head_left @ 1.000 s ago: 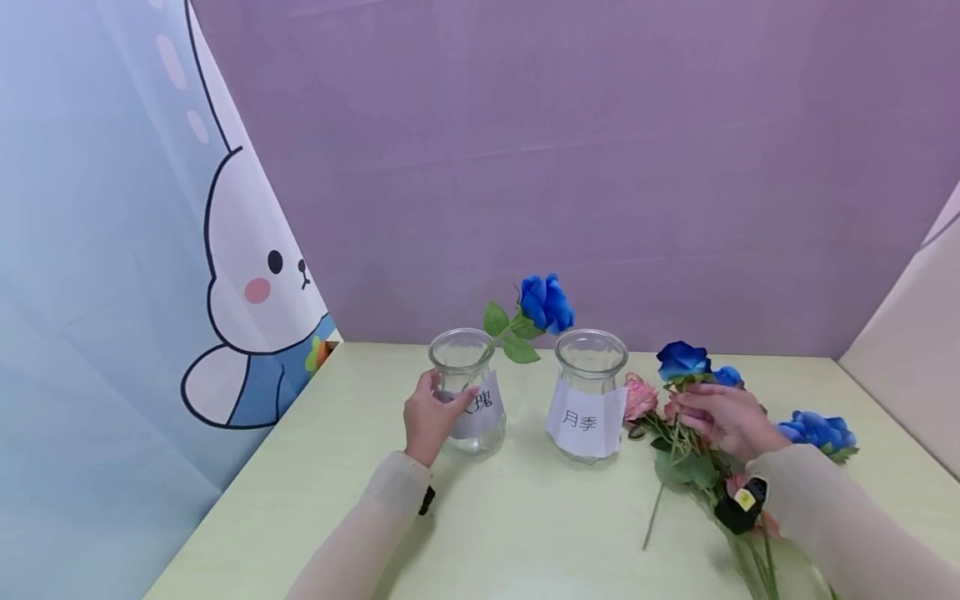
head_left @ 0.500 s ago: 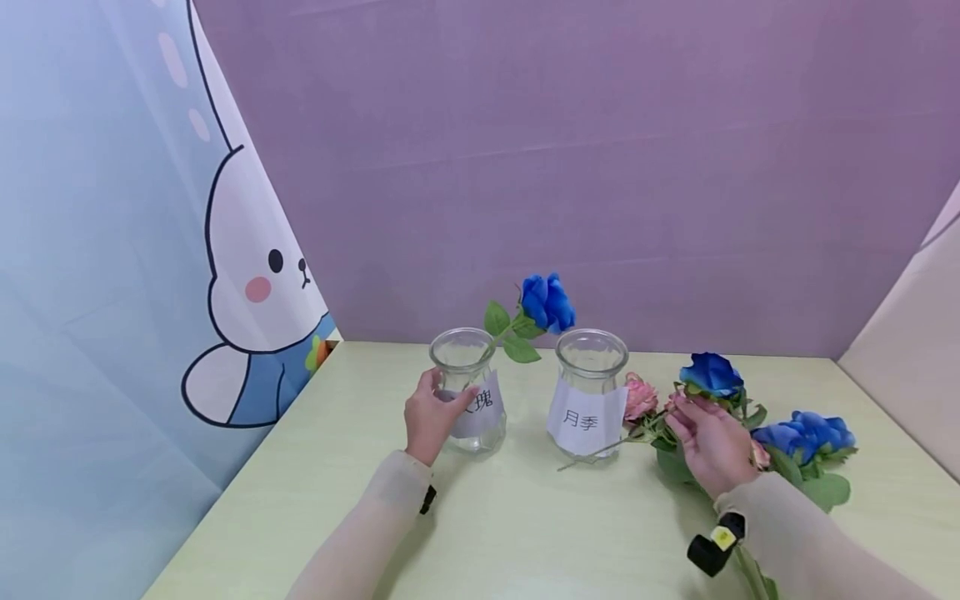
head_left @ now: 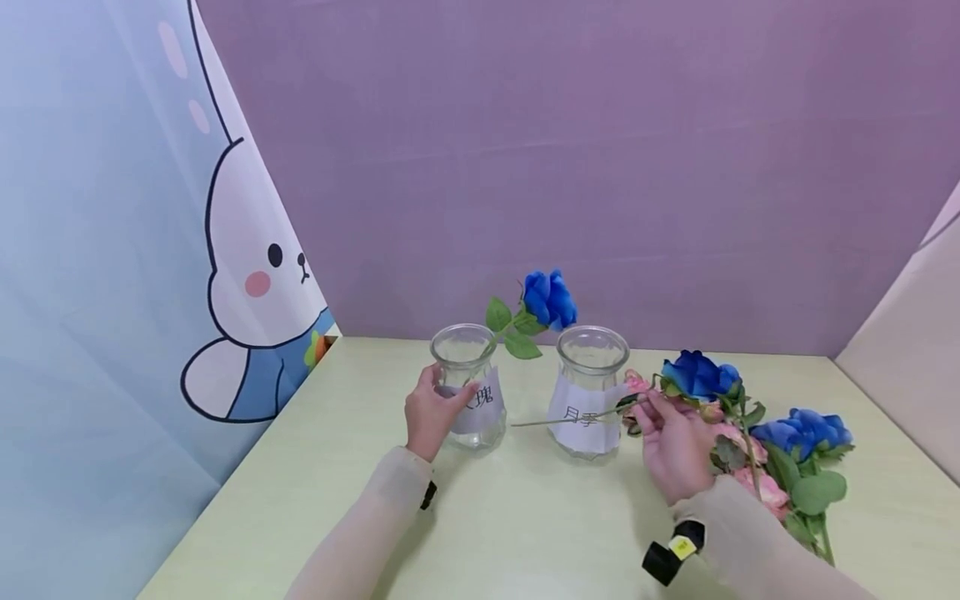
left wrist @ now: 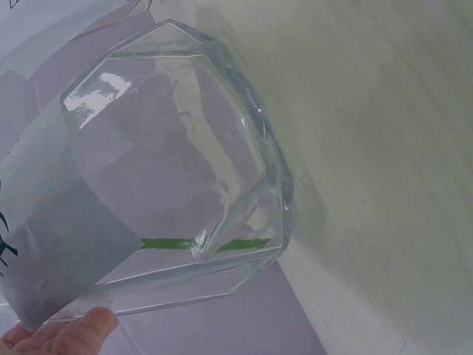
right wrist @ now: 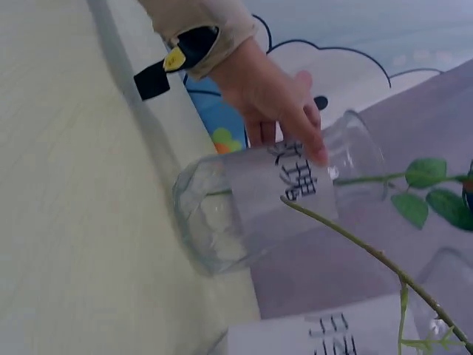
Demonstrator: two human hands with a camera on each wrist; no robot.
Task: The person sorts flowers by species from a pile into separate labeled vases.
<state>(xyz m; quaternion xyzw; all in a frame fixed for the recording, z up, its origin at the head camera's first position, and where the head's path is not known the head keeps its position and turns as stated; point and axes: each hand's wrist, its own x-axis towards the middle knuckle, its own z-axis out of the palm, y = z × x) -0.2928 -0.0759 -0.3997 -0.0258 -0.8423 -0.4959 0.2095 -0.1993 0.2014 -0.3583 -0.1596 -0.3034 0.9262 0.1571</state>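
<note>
My left hand (head_left: 437, 415) grips a clear glass vase (head_left: 491, 437) with a white paper label (head_left: 486, 402). A blue rose (head_left: 550, 300) leans out of that vase to the right; its green stem (left wrist: 168, 243) shows inside the glass in the left wrist view. With my right hand (head_left: 678, 446) I pinch the stem (head_left: 547, 422) of what looks like another blue rose (head_left: 697, 375). The stem's bare end points left, across the front of a second labelled glass vase (head_left: 590, 442). In the right wrist view, the stem (right wrist: 369, 251) crosses before both vases.
Pink flowers (head_left: 761, 487) and more blue blooms (head_left: 802, 433) lie on the pale table (head_left: 525, 533) at the right, with leaves and stems. A purple backdrop (head_left: 570, 167) stands behind the vases. A rabbit-print cloth (head_left: 97, 333) hangs at the left.
My right hand has drawn the held stem leftward out of the flower pile, swinging its bare end from pointing down to pointing left. My left hand stays on the vase.
</note>
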